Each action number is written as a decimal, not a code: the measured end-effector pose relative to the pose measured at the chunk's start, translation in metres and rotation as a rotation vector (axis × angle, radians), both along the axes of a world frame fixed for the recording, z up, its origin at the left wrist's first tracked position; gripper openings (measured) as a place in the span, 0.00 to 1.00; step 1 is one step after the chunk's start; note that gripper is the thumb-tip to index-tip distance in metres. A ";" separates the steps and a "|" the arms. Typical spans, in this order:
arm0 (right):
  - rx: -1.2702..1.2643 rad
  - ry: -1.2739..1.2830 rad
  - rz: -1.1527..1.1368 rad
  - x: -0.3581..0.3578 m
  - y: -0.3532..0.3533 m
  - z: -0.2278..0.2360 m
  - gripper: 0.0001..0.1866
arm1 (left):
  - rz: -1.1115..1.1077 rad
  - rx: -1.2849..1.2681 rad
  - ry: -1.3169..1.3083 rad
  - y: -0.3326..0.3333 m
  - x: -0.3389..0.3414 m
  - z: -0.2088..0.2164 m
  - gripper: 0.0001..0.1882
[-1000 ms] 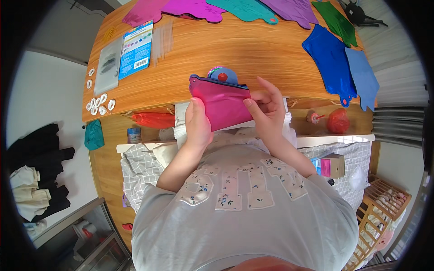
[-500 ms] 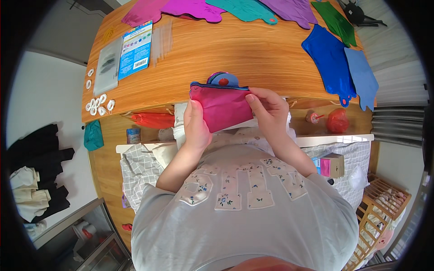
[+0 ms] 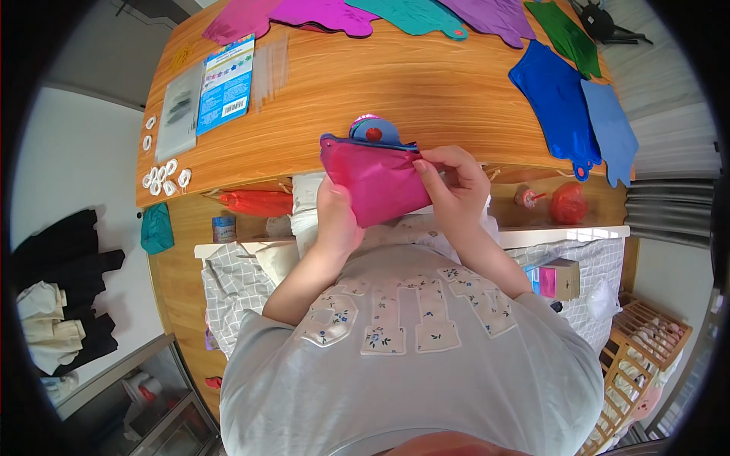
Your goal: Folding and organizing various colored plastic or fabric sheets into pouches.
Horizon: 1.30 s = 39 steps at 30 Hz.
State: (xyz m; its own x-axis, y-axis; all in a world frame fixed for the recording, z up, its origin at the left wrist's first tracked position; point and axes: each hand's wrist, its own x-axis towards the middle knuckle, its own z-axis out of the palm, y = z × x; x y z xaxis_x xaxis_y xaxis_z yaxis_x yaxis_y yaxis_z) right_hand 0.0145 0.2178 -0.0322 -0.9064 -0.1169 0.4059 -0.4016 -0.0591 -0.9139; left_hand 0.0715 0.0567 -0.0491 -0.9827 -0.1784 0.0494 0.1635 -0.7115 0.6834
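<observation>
Between my hands, in front of the table's near edge, is a folded stack of flat foil balloons (image 3: 380, 186), pink on the side facing me. Blue layers and a rounded tab with a red dot show along its top. My left hand (image 3: 338, 209) is closed round its lower left side, with the thumb on the pink face. At the upper right corner, my right hand (image 3: 458, 182) pinches the edge between thumb and fingers. The far sides of the layers are hidden.
Flat foil balloons lie along the far and right side of the wooden table (image 3: 342, 91), including a dark blue one (image 3: 555, 99). At left are a blue printed card (image 3: 226, 87), clear plastic sleeves (image 3: 179, 114) and several white ribbon rolls (image 3: 160, 178).
My left hand has slid lower on the foil stack, and the pink face has tilted slightly. My right hand still pinches the upper right corner.
</observation>
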 end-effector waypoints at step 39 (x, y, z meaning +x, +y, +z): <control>0.179 0.035 0.246 0.001 0.026 0.006 0.12 | 0.053 -0.221 -0.184 0.011 -0.002 0.005 0.15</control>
